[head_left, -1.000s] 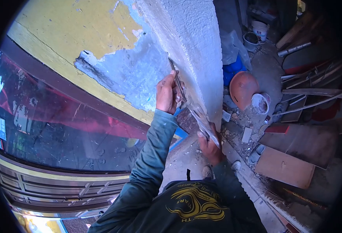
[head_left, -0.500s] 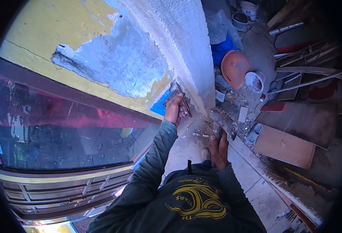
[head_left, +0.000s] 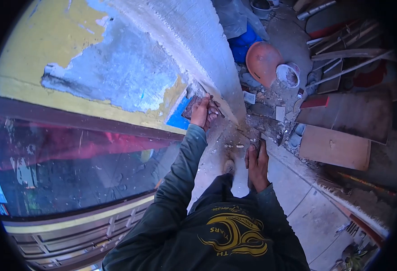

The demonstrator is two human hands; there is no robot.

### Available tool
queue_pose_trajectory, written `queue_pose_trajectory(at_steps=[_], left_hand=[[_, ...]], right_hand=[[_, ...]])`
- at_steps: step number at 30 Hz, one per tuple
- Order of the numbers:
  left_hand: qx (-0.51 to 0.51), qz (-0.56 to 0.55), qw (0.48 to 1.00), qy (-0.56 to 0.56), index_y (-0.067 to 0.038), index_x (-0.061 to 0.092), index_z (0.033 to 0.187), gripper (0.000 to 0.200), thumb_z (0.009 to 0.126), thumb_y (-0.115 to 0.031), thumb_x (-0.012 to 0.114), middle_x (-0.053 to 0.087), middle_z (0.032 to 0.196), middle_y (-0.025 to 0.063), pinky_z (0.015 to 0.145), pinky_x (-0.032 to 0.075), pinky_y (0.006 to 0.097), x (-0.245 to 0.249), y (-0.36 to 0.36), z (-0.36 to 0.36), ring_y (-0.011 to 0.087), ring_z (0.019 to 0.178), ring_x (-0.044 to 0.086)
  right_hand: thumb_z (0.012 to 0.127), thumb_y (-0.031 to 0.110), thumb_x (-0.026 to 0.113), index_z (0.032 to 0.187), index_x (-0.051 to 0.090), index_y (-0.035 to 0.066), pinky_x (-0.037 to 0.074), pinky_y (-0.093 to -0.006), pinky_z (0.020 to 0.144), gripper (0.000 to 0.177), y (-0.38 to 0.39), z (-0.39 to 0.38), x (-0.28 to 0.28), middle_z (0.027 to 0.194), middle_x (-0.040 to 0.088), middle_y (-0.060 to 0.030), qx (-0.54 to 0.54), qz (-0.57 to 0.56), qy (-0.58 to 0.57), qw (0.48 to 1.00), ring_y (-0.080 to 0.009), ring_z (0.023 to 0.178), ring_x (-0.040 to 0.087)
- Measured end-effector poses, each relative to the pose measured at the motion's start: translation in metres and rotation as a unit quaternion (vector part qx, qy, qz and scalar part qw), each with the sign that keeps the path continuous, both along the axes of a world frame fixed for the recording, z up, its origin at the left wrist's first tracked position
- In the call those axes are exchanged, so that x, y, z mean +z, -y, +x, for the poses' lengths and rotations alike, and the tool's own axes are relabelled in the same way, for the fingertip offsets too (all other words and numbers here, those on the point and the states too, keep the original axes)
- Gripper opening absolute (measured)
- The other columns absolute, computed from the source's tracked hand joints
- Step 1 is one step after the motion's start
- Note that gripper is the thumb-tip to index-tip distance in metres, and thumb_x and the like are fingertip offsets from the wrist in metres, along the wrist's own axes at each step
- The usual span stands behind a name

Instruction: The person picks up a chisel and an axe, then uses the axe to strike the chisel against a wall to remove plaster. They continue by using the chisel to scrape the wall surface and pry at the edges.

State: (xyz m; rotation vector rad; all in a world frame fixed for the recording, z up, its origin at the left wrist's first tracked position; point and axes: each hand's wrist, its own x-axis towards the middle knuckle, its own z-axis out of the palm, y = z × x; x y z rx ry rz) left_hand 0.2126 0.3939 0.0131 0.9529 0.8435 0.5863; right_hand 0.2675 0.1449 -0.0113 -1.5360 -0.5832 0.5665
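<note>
At the corner of the wall, my left hand (head_left: 203,113) is closed on a flat, dirty finishing tool (head_left: 190,108), which lies against the edge beside a blue patch (head_left: 176,118). Lower and to the right, my right hand (head_left: 257,166) grips the handle of a trowel (head_left: 251,133), its blade pointing up and left toward the foot of the rough plaster column (head_left: 207,49). The blade's outline is hard to make out against the floor. Bare grey plaster (head_left: 121,67) shows where yellow paint (head_left: 67,45) has come off the wall.
Right of the column are an orange basin (head_left: 262,63), a white bucket (head_left: 288,76), and a blue object (head_left: 243,43) under plastic. Boards (head_left: 334,145), wood strips and rubble lie farther right. A window (head_left: 81,158) is on the left. Small chips (head_left: 239,146) dot the floor.
The view has shifted, so the wall and basin appear farther left and higher. The trowel in my right hand has turned, its blade now pointing more to the upper left. Both hands keep their grips.
</note>
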Motion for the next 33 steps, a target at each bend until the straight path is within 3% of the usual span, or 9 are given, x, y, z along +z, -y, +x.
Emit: queue_pose_trajectory(at_steps=[7, 9, 12, 19, 22, 26, 28, 32, 33], left_hand=[[-0.011, 0.031, 0.999, -0.004, -0.005, 0.053, 0.088, 0.03, 0.097, -0.033, 0.055, 0.063, 0.074, 0.0091, 0.044, 0.051, 0.0224, -0.005, -0.03, -0.002, 0.0106, 0.054, 0.059], [-0.015, 0.028, 1.0, -0.004, -0.004, 0.052, 0.088, 0.03, 0.097, -0.033, 0.055, 0.063, 0.074, 0.009, 0.044, 0.051, 0.0225, -0.006, -0.035, -0.002, 0.0108, 0.054, 0.059], [-0.023, 0.009, 1.0, 0.0, -0.004, 0.052, 0.091, 0.029, 0.098, -0.032, 0.054, 0.063, 0.074, 0.009, 0.045, 0.05, 0.0227, -0.008, -0.035, -0.001, 0.0115, 0.055, 0.058], [-0.004, 0.023, 1.0, 0.01, -0.004, 0.05, 0.093, 0.027, 0.099, -0.031, 0.052, 0.062, 0.076, 0.0103, 0.046, 0.05, 0.0244, -0.008, -0.03, 0.008, 0.013, 0.056, 0.058], [-0.001, 0.022, 1.0, 0.007, -0.004, 0.051, 0.091, 0.027, 0.099, -0.031, 0.052, 0.062, 0.076, 0.0104, 0.047, 0.049, 0.0243, -0.008, -0.03, 0.008, 0.0132, 0.057, 0.058], [0.01, 0.012, 1.0, 0.019, -0.005, 0.051, 0.09, 0.027, 0.099, -0.031, 0.052, 0.062, 0.077, 0.0109, 0.047, 0.048, 0.024, -0.009, -0.03, 0.01, 0.0126, 0.057, 0.057], [0.008, 0.01, 1.0, 0.016, -0.006, 0.05, 0.09, 0.027, 0.099, -0.031, 0.052, 0.062, 0.077, 0.011, 0.047, 0.048, 0.0241, -0.012, -0.029, 0.011, 0.0125, 0.057, 0.056], [0.018, 0.011, 0.999, 0.026, -0.005, 0.058, 0.093, 0.027, 0.099, -0.031, 0.051, 0.064, 0.076, 0.0083, 0.049, 0.046, 0.0233, -0.017, -0.031, 0.014, 0.0122, 0.059, 0.058], [0.018, 0.01, 0.999, 0.027, -0.005, 0.058, 0.093, 0.027, 0.099, -0.031, 0.051, 0.064, 0.076, 0.0083, 0.049, 0.046, 0.0233, -0.018, -0.031, 0.016, 0.0122, 0.059, 0.058]], right_hand=[[0.101, 0.026, 0.044, 0.131, 0.04, 0.003, 0.034, -0.0247, 0.045, 0.038, -0.033, -0.032, -0.013, 0.066, 0.046, -0.0006, -0.047, 0.019, -0.043, 0.998, -0.0069, 0.051, 0.042], [0.099, 0.03, 0.047, 0.133, 0.038, -0.002, 0.045, -0.0358, 0.058, 0.047, -0.036, -0.04, -0.007, 0.072, 0.057, -0.0133, -0.036, -0.023, -0.112, 0.993, -0.021, 0.061, 0.056], [0.1, 0.027, 0.047, 0.137, 0.034, 0.001, 0.034, -0.024, 0.045, 0.047, -0.043, -0.054, -0.016, 0.068, 0.048, -0.0006, -0.048, 0.003, -0.081, 0.996, -0.0063, 0.053, 0.043], [0.099, 0.026, 0.047, 0.131, 0.037, 0.001, 0.037, -0.0232, 0.045, 0.041, -0.058, -0.07, -0.016, 0.071, 0.049, -0.0013, -0.108, 0.077, -0.105, 0.985, -0.0072, 0.053, 0.045], [0.099, 0.026, 0.046, 0.124, 0.041, 0.003, 0.038, -0.0232, 0.046, 0.035, -0.074, -0.075, -0.029, 0.073, 0.05, -0.003, -0.131, 0.202, -0.13, 0.962, -0.0081, 0.054, 0.045], [0.1, 0.031, 0.044, 0.119, 0.044, 0.004, 0.039, -0.0237, 0.047, 0.033, -0.125, -0.088, -0.053, 0.075, 0.05, -0.004, -0.188, 0.251, -0.289, 0.905, -0.0088, 0.061, 0.048], [0.097, 0.024, 0.051, 0.122, 0.043, -0.004, 0.046, -0.0295, 0.056, 0.038, -0.141, -0.075, -0.057, 0.078, 0.053, -0.01, -0.172, 0.099, -0.043, 0.979, -0.0139, 0.06, 0.053], [0.099, 0.027, 0.047, 0.11, 0.045, 0.005, 0.042, -0.0242, 0.05, 0.025, -0.118, -0.075, -0.046, 0.074, 0.049, -0.0023, -0.144, 0.111, -0.175, 0.968, -0.01, 0.061, 0.05], [0.099, 0.025, 0.048, 0.112, 0.045, 0.004, 0.041, -0.024, 0.049, 0.025, -0.114, -0.08, -0.038, 0.073, 0.049, -0.0021, -0.161, 0.216, -0.252, 0.93, -0.0095, 0.061, 0.05]])
